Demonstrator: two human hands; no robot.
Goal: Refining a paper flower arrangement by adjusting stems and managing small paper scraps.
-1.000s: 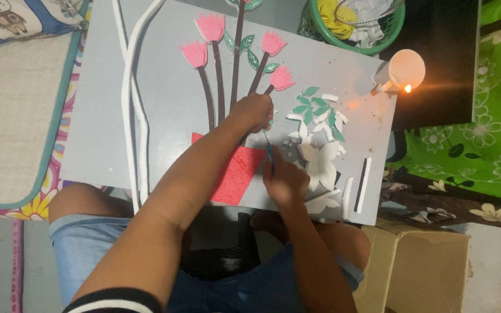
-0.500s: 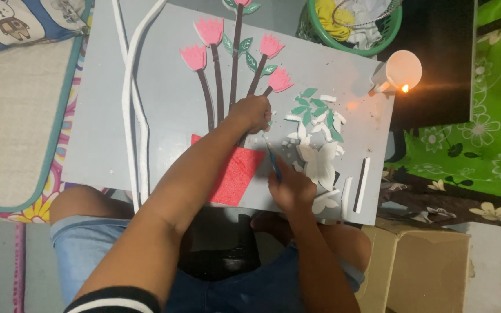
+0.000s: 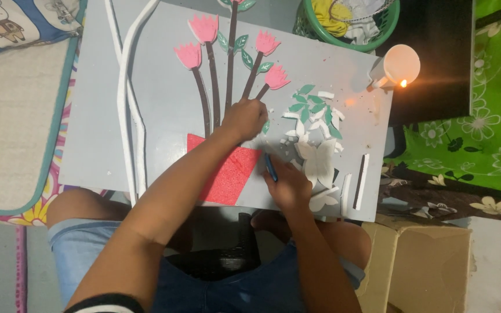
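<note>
Two hands work over a grey board [image 3: 163, 110] lying across the person's lap. The left hand [image 3: 244, 119] presses down at the foot of the brown stems [image 3: 230, 69], its fingers curled and hiding what lies beneath; whether they grip anything cannot be told. The right hand [image 3: 288, 182] has its fingers closed on a small blue tool [image 3: 271, 168], mostly hidden, just beside the red foam pot [image 3: 227, 174]. Four pink flowers [image 3: 204, 28] show; a fifth stem runs off the top edge. One lit candle [image 3: 400, 65] stands at the board's corner.
</note>
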